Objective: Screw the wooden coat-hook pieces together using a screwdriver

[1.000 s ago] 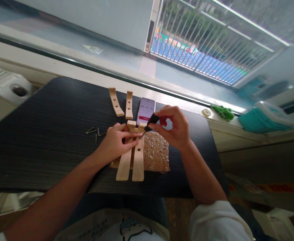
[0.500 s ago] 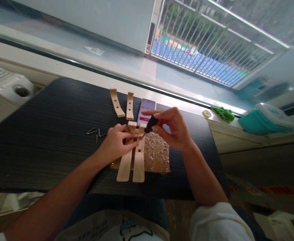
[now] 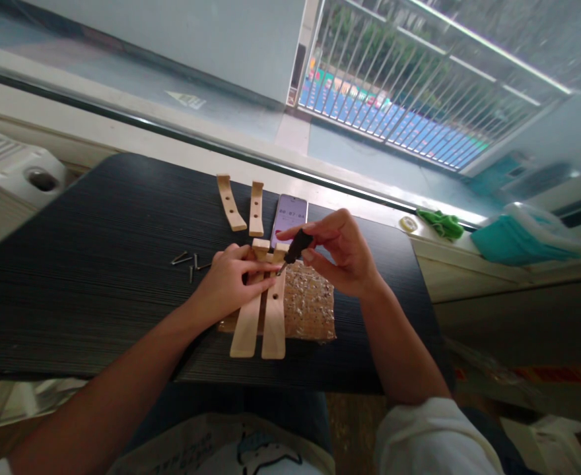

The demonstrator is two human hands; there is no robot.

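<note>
My right hand [image 3: 344, 256] pinches a black-handled screwdriver [image 3: 298, 247] between thumb and fingers. The tool slants down to the left, its tip at the upper hole of a pale wooden hook [image 3: 274, 326]. Alongside on the left lies a second wooden hook [image 3: 245, 330], partly covered by my left hand [image 3: 227, 280]. That hand's fingers reach across both hooks and hold them down, with fingertips close to the screwdriver tip. Beneath the hooks is a tape-wrapped cardboard block [image 3: 311, 305], pitted with small holes. Whether a screw sits under the tip is too small to tell.
Two more wooden hooks, a left one [image 3: 230, 204] and a right one [image 3: 256, 210], lie farther back beside a phone [image 3: 293, 210] showing a timer. Several loose screws [image 3: 190, 272] rest left of my left hand. The black table [image 3: 97, 264] meets a window ledge.
The screwdriver handle and my right fingers have turned slightly, with the index finger shifting a little down. My left hand and the hooks stay in place.
</note>
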